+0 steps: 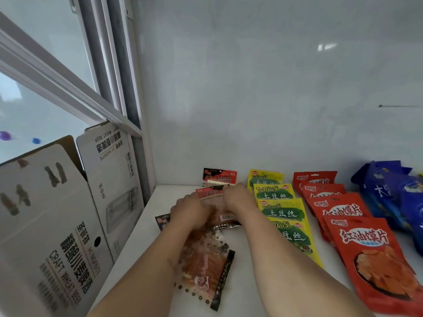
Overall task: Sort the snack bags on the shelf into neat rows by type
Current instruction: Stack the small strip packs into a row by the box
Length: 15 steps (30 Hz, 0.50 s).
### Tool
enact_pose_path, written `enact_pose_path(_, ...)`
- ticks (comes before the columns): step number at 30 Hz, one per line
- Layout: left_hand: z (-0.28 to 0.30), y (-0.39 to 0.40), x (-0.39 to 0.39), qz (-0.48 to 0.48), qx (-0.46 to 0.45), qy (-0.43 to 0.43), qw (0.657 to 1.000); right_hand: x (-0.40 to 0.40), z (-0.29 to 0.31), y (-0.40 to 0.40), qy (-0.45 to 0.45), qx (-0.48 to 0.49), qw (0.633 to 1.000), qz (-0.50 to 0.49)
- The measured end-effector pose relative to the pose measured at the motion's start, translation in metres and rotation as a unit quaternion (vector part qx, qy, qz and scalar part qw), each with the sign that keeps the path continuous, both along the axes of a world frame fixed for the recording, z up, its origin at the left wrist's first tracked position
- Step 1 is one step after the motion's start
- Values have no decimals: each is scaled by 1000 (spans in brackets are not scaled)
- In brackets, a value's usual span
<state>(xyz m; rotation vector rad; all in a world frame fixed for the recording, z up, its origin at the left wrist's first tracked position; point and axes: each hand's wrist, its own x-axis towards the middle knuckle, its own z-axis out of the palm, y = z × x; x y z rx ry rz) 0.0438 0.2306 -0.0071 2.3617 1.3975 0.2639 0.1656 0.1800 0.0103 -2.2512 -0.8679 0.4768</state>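
On the white shelf (142, 239), black-and-red gluten snack bags form the leftmost row: one (219, 176) stands against the back wall, another (209, 193) lies under my hands, and a clear-fronted one (206, 268) lies nearest me. My left hand (188, 210) and my right hand (237, 197) both hold the middle bag by its sides, fingers curled over it. A further bag's corner (162, 221) peeks out left of my left wrist. To the right run a row of yellow-green bags (281, 210), then red bags (357, 234).
Blue bags (393, 193) lie piled at the far right of the shelf. An open white beer carton (68, 220) stands against the shelf's left side, under a window frame. The pale back wall (251, 99) closes off the shelf behind the bags.
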Motion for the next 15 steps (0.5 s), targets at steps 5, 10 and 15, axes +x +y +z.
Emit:
enact_pose_path(5,3,-5,-12,0,-48,-78,996,-2,2,-4,95,31,995,-23)
enact_pose_path(10,7,-4,-27,52,-141,-188,971,-7,1,-2,236,111,965,-26)
enact_pose_path(15,7,-1,-38,104,-181,-286,935,-16,2,-3,393,186,900,-9)
